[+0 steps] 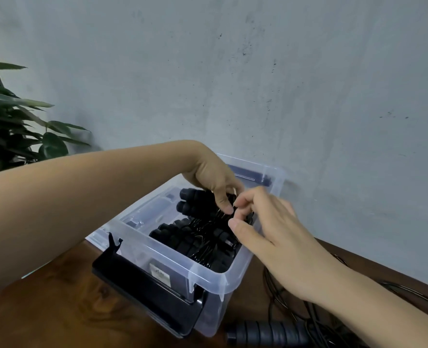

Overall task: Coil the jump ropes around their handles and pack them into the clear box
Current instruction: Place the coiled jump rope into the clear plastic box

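While one uncoiled rope lies below the right wrist, right hand pinches cord on the coiled bundle under the left hand, which grips it inside the clear box. Tuck loose end before letting go.

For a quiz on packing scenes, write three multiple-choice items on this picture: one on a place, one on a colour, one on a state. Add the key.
1. Where does the uncoiled jump rope lie?
A. Inside the clear box
B. On the table beside the clear box
C. Hanging on the wall

2. What colour are the coiled jump ropes in the box?
A. Black
B. Red
C. Yellow

3. The clear box is:
A. Open at the top
B. Closed with a lid
C. Lying on its side

Key: 1 B, its handle and cord lie on the wood to the right of the box. 2 A, handles and cord are all black. 3 A, no lid covers the ropes inside.
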`<state>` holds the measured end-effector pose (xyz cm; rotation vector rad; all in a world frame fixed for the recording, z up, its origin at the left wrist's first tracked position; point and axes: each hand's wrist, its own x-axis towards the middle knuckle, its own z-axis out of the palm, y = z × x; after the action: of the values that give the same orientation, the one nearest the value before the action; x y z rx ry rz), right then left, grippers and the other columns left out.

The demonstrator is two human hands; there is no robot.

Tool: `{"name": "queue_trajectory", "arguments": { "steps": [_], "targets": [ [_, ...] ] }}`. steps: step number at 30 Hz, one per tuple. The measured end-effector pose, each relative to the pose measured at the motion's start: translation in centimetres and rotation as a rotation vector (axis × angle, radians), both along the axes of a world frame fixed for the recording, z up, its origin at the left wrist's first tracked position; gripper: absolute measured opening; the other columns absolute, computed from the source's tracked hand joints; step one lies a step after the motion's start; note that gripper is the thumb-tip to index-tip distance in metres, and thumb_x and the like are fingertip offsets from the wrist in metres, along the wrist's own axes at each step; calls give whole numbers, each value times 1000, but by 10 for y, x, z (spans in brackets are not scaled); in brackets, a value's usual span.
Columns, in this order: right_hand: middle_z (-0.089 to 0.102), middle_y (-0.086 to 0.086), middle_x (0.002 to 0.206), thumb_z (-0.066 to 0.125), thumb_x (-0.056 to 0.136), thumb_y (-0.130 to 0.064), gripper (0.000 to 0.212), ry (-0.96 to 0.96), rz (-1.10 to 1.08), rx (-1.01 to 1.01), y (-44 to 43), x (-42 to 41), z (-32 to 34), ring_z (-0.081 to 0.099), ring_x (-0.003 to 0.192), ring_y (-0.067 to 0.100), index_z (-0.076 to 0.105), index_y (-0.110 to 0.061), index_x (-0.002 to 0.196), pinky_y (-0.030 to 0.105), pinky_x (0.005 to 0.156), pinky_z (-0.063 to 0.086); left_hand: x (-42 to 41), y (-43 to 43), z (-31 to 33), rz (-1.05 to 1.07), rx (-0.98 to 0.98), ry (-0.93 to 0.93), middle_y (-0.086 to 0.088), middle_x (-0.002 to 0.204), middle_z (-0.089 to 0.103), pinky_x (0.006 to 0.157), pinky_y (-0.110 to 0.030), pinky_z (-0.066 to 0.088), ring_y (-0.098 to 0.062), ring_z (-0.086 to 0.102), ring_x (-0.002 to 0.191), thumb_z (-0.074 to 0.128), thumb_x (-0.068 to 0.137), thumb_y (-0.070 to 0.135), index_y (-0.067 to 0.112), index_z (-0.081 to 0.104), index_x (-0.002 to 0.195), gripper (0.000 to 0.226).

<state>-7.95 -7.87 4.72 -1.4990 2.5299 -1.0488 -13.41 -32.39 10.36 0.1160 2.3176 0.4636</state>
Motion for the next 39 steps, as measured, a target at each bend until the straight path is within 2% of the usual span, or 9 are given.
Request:
{"name": "queue_trajectory", "arguments": {
  "steps": [4, 7, 11, 15, 20, 24, 29, 35, 39],
  "targets": [
    [50, -33, 123, 43, 102, -60, 22, 1, -2, 0, 0, 1, -1, 30, 127, -14, 43, -44, 117, 13, 95, 35, -22, -5, 6, 116, -4, 146, -25, 121, 72, 84, -37, 53, -28, 67, 71, 81, 94, 23, 16, 48, 136, 53],
    [48, -34, 123, 42, 102, -60, 21, 3, -3, 7, 0, 2, 0, 29, 128, -15, 43, -44, 115, 11, 95, 34, -35, -8, 3, 138, 44, 160, -24, 126, 72, 98, -38, 55, -19, 70, 79, 81, 94, 22, 21, 53, 132, 48],
    [47, -33, 123, 42, 102, -59, 18, 12, 0, 19, -1, 2, 2, 29, 128, -14, 43, -44, 112, 11, 95, 34, -49, -16, -6, 160, 101, 156, -28, 113, 69, 55, -26, 51, -25, 63, 53, 83, 92, 19, 20, 57, 128, 44],
    [47, -33, 121, 41, 101, -60, 19, 11, 0, 29, -1, 2, 3, 28, 129, -13, 43, -44, 111, 10, 96, 33, -57, -22, -15, 127, 124, 95, -31, 108, 62, 54, -31, 38, -20, 41, 44, 91, 76, 37, 27, 63, 129, 61],
    [46, -33, 119, 41, 102, -59, 19, 24, -3, 35, -1, 2, 3, 28, 129, -12, 45, -42, 110, 8, 98, 31, -50, -15, -18, 123, 36, 252, -18, 103, 77, 55, -36, 42, -31, 57, 70, 86, 84, 41, 43, 69, 126, 45],
    [45, -32, 119, 40, 103, -58, 20, 38, -7, 39, -1, 2, 3, 28, 128, -11, 45, -41, 110, 8, 99, 29, -40, -20, -35, 118, 74, 510, 8, 116, 72, 80, -35, 55, -12, 68, 90, 87, 85, 37, 35, 58, 120, 46],
    [45, -32, 118, 40, 103, -59, 19, 25, -15, 42, -1, 3, 3, 27, 128, -11, 45, -41, 108, 9, 98, 31, -30, -22, -37, 120, 118, 510, 10, 108, 71, 77, -20, 48, 6, 65, 77, 78, 96, 29, 25, 62, 128, 36],
    [47, -29, 114, 39, 102, -60, 24, 23, -25, 43, 1, 2, 1, 29, 128, -9, 48, -39, 108, 13, 96, 34, -30, -11, -44, -169, -344, 826, 3, 127, 54, 102, -38, 41, -19, 45, 117, 64, 100, 52, 41, 64, 141, 43],
    [47, -29, 113, 38, 102, -61, 23, 9, -25, 40, 1, 1, 0, 31, 128, -7, 48, -40, 106, 16, 95, 35, -28, -15, -36, -48, -318, 840, 8, 118, 73, 82, -34, 50, -22, 65, 102, 71, 95, 54, 34, 56, 135, 47]
  ]
}}
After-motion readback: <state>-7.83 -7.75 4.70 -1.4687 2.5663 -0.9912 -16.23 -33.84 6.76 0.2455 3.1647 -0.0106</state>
